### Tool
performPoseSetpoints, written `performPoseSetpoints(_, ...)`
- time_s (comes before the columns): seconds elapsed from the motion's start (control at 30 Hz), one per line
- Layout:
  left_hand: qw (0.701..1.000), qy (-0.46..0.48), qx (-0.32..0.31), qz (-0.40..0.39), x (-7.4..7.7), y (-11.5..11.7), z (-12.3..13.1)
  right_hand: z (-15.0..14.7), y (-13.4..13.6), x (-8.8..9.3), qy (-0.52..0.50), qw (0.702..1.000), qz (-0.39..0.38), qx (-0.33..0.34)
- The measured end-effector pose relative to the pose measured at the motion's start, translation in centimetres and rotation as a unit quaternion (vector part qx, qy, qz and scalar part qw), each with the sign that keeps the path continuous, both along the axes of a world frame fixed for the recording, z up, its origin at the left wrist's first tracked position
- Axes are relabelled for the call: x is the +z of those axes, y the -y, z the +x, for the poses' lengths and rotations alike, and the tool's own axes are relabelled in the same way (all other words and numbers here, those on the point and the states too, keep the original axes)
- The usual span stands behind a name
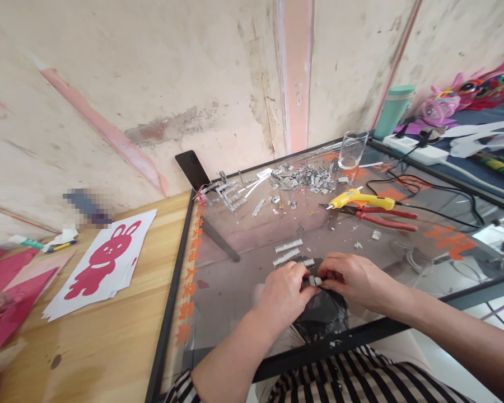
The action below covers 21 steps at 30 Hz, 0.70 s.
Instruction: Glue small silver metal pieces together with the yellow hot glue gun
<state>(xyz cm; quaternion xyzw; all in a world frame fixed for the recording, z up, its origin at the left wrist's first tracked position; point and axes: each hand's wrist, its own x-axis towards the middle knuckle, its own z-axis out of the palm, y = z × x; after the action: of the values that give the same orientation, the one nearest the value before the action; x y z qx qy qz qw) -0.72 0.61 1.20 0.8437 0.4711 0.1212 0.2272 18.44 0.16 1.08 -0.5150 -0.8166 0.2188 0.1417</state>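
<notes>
Paper first, at the far left: a white sheet with a red rabbit cut-out point(103, 263) lies on the wooden tabletop point(109, 347), at about nine o'clock from the hands and well apart from them. Moving right, I see a glass pane point(243, 302) in a black frame covering the rest of the desk, and a dark phone point(192, 169) leaning against the wall at its far left corner. Near the middle comes the left hand point(283, 294), fingers curled and drawn together, thumb and forefinger pinching a small pale metal clip point(314, 280). The metal clip lies at three o'clock from the left hand and at nine o'clock from the right hand point(353, 277). It sits right between the two and touches both sets of fingertips, so I judge neither hand nearer. Its long axis seems to run left to right, from one hand to the other, though it is small and half covered, so I cannot be sure. The right hand pinches it too, fingers bunched. Two short metal strips point(288, 252) lie just beyond the left hand at twelve o'clock, slanting up to the right. Farther off at twelve is a heap of metal scraps point(306, 178). At one o'clock a yellow glue gun point(361, 198) lies just beside red-handled pliers point(382, 218), with an empty glass point(353, 149) at the far edge.
</notes>
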Motion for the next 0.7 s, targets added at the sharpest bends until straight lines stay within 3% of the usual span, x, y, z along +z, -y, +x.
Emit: performPoseSetpoints(0.7,1.000,-0.013,-0.004,0.022,1.0,-0.1,-0.8,-0.1,0.0,0.2,-0.002,1.000,0.009,0.000)
